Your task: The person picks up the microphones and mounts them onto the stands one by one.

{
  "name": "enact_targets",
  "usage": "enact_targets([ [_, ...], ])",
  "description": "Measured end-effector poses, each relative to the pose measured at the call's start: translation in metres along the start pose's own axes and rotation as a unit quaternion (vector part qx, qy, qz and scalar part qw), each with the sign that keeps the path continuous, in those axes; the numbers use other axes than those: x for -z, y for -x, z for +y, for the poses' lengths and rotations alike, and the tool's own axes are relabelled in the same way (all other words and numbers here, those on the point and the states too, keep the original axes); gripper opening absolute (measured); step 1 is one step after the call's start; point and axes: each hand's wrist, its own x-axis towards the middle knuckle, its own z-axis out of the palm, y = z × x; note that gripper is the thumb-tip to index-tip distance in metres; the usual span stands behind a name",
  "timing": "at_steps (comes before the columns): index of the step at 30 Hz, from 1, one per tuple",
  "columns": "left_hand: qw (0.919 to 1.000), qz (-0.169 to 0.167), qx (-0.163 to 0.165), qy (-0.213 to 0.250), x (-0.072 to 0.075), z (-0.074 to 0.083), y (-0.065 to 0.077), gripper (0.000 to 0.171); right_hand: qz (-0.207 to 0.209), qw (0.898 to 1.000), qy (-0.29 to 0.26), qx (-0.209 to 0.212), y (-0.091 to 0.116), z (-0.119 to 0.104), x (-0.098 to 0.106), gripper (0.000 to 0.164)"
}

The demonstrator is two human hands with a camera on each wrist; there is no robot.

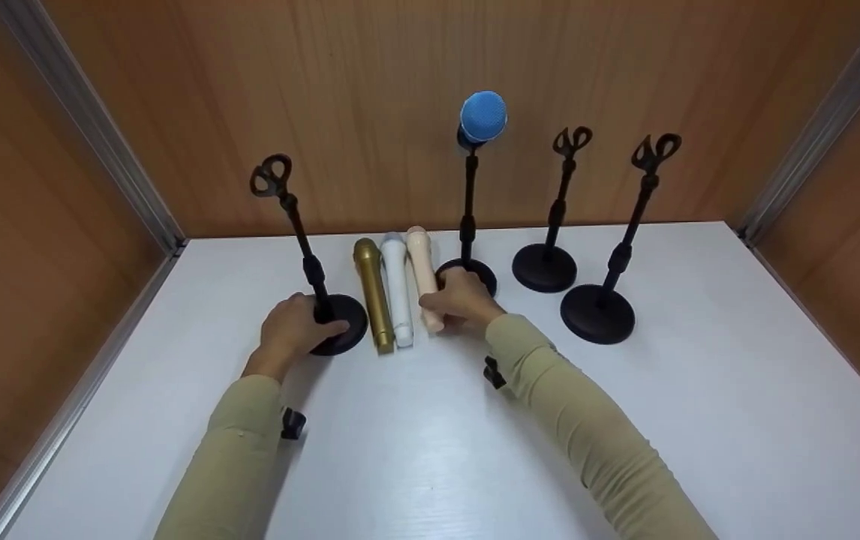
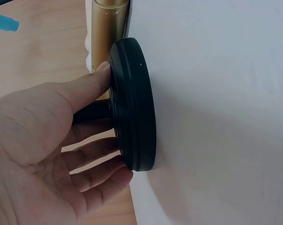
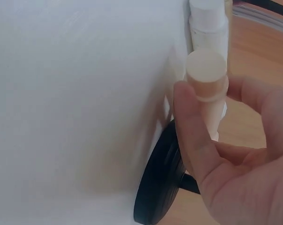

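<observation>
My left hand [image 1: 287,330] grips the base of the leftmost black microphone stand [image 1: 312,270], whose clip holds nothing. In the left wrist view, the thumb lies on top of the round base [image 2: 134,108] and the fingertips touch it lower down, with the post between them. My right hand [image 1: 467,296] pinches the lower end of a peach microphone [image 1: 422,259] lying on the table; its end cap [image 3: 206,68] shows between thumb and finger in the right wrist view. To its left lie a white microphone [image 1: 398,289] and a gold one [image 1: 374,292], side by side.
Just behind my right hand stands a microphone stand [image 1: 469,199] holding a blue-headed microphone [image 1: 483,116]. Two more stands with bare clips, one farther back [image 1: 557,210] and one nearer [image 1: 620,259], are at the right. Wooden panels [image 1: 370,112] enclose the white table [image 1: 400,450].
</observation>
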Motion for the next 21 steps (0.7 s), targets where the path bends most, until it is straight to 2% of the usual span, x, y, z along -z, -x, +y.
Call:
enact_targets([
  [3, 1.0000, 0.004, -0.009, -0.003, 0.001, 0.000, 0.001, 0.054, -0.031, 0.997, -0.069, -0.011, 0.000, 0.004, 0.007, 0.031],
  [6, 0.9998, 0.009, -0.015, -0.003, 0.001, 0.000, 0.001, 0.052, -0.065, 0.989, -0.130, -0.032, -0.001, 0.007, 0.014, 0.027],
  [8, 0.9998, 0.011, -0.017, -0.004, 0.001, 0.000, 0.001, 0.051, -0.084, 0.981, -0.170, -0.047, -0.002, 0.009, 0.019, 0.026],
  [12, 0.9997, 0.010, -0.019, -0.009, 0.000, 0.000, 0.000, 0.051, -0.115, 0.956, -0.262, -0.068, -0.004, 0.012, 0.026, 0.029],
  [16, 0.9997, 0.008, -0.020, -0.008, 0.001, 0.000, 0.000, 0.052, -0.143, 0.936, -0.318, -0.052, -0.003, 0.013, 0.032, 0.050],
  [19, 0.9998, 0.008, -0.020, -0.006, 0.001, 0.000, 0.002, 0.052, -0.166, 0.929, -0.329, -0.024, 0.002, 0.012, 0.035, 0.074],
  [21, 0.9998, 0.007, -0.019, -0.006, 0.001, 0.000, 0.002, 0.051, -0.182, 0.929, -0.324, -0.001, 0.005, 0.010, 0.036, 0.083],
])
